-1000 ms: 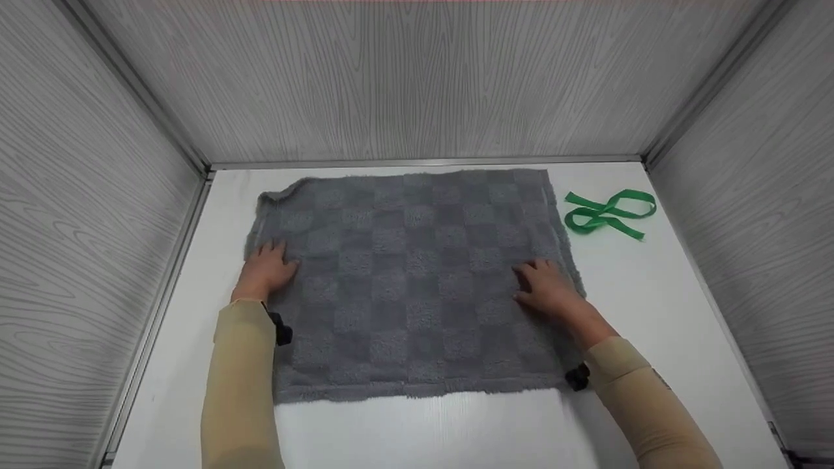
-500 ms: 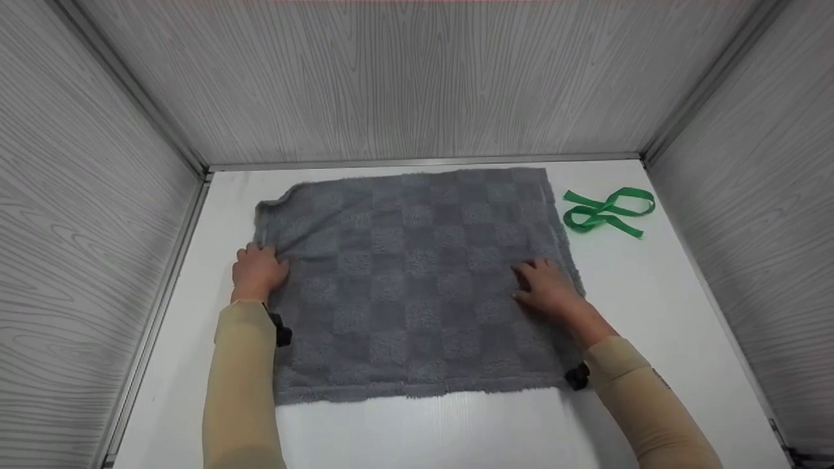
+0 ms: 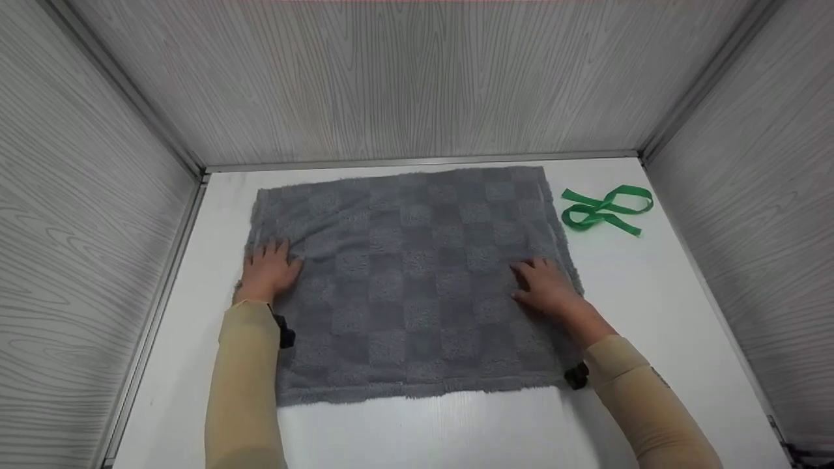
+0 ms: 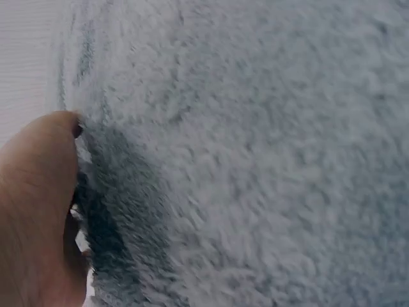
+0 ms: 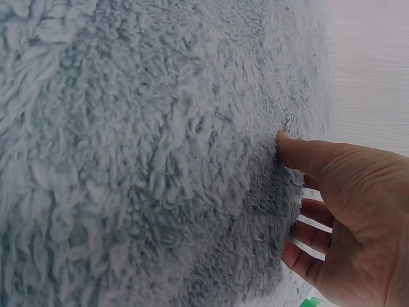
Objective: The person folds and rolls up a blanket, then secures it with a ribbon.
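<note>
A grey fleecy towel (image 3: 391,286) with a checkered pattern lies spread on the white table in the head view. Near its left edge my left hand (image 3: 268,270) rests on it, fingers straight and slightly spread. My right hand (image 3: 546,286) touches the towel close to its right edge, with fingers loosely bent. In the left wrist view the left thumb (image 4: 45,153) lies against the pile, the other fingers mostly hidden. The right wrist view shows the right thumb (image 5: 307,153) and fingertips at the towel. Shallow wrinkles run across its upper left part.
A looped green ribbon (image 3: 606,210) lies on the table (image 3: 658,312) to the right of the towel. Wood-grained panels (image 3: 417,78) enclose the table at the back and both sides, with metal strips along their corners.
The towel's curled far left corner now lies flat and reaches outward. My left hand shifted left, then back right onto the towel with its fingers spreading. The right hand stays in place.
</note>
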Demonstrator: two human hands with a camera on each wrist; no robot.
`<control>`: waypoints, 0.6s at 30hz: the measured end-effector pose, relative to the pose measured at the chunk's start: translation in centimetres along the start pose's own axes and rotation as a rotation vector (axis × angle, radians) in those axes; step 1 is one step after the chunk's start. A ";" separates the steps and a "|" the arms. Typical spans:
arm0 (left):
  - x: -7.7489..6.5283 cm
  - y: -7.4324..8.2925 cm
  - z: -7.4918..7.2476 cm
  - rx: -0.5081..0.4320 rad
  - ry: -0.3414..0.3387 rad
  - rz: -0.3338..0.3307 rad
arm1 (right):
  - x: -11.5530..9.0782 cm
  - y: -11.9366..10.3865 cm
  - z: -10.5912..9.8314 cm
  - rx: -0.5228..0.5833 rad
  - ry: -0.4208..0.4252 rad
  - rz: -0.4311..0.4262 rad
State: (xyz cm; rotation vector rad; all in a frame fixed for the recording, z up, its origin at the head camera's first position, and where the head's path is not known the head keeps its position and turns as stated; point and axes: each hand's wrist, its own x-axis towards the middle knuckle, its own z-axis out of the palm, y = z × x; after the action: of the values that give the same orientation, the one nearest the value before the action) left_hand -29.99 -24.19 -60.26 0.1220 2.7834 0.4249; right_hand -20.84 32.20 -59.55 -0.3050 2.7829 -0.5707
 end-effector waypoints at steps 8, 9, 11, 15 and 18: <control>-1.0 0.3 -0.4 0.015 0.028 0.052 | 0.0 -0.2 0.0 -0.021 0.019 -0.044; -1.2 0.3 -0.3 0.013 0.035 0.067 | 0.0 -0.1 0.1 -0.021 0.026 -0.055; -1.7 0.4 -0.3 0.011 0.033 0.092 | -0.3 0.2 0.2 -0.001 0.047 -0.071; -3.3 0.3 -0.1 0.009 0.004 0.115 | -1.2 1.6 0.2 0.010 0.115 -0.067; -4.6 -0.5 0.5 0.002 -0.021 0.089 | -2.2 2.9 0.2 -0.032 0.121 -0.041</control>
State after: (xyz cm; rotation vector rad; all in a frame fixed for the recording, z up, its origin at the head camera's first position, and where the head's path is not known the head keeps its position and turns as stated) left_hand -25.53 -25.11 -59.49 0.2496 2.7659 0.4396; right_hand -19.12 35.31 -60.43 -0.3462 2.9108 -0.5729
